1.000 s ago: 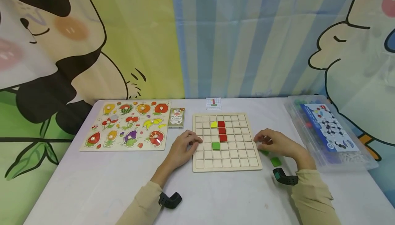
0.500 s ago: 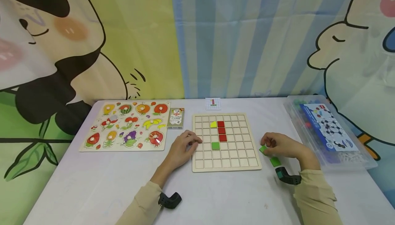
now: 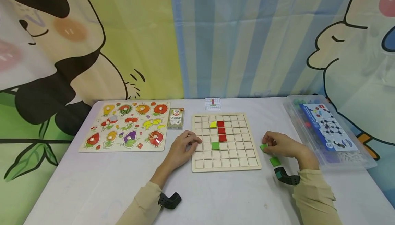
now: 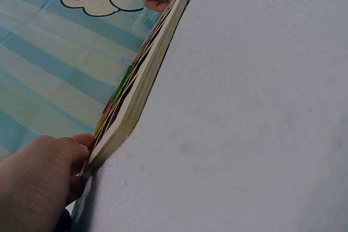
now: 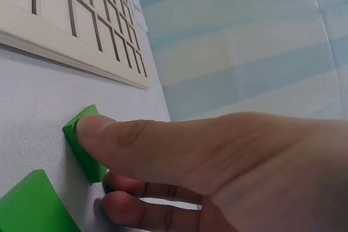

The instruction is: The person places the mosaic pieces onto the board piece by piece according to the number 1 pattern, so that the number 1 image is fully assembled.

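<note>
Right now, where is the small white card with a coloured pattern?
In the head view, the card lies just beyond the square wooden grid board, right of the small rectangular playing-card box.

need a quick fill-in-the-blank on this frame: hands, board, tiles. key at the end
1. The left hand touches the ____ edge of the grid board.
2. The red tiles on the board form one column of ____.
3. The board's only ____ tile sits directly left of the top red one.
4. The loose tile at the thumb of the right hand is coloured ____.

Missing words: left; three; yellow; green.
</note>
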The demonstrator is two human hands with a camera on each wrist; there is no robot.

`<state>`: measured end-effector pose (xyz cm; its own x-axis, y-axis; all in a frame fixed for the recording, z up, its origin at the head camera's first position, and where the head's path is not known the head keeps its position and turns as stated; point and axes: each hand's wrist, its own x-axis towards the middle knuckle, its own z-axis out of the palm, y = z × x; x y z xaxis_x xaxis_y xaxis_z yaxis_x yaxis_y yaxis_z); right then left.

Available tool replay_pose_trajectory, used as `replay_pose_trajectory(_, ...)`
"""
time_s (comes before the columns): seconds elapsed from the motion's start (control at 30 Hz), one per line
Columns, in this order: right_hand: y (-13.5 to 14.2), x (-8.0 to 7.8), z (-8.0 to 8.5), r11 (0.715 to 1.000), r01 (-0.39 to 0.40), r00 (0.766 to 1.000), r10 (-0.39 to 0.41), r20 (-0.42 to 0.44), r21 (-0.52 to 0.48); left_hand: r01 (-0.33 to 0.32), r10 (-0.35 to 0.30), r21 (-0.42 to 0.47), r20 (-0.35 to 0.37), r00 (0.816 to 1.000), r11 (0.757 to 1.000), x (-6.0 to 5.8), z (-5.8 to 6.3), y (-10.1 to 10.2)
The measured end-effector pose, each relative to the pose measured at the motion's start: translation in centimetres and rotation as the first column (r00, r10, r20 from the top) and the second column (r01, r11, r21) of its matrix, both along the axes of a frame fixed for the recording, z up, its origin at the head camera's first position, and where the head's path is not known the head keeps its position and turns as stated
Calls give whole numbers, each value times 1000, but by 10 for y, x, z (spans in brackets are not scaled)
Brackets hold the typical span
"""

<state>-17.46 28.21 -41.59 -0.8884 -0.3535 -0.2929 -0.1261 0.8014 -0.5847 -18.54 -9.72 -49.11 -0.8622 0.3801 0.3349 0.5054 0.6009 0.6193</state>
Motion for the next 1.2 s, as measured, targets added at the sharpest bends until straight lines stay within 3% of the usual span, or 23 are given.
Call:
replay_pose_trajectory(0.47,6,0,-2,999,-4,1000,5,21,-38,-2,2,-5,-8,1000,1000,0,0,1)
replay_pose_trajectory(0.93,1,-5,-7,998,54,994,-49,-96,45,4,-3,13,-18,1000,1000,1,0,0)
replay_pose_trajectory(1.2,-8,-7,-9,999,47,990,-44,-137,18,1,-1,12,0,1000,1000,0,-1,0)
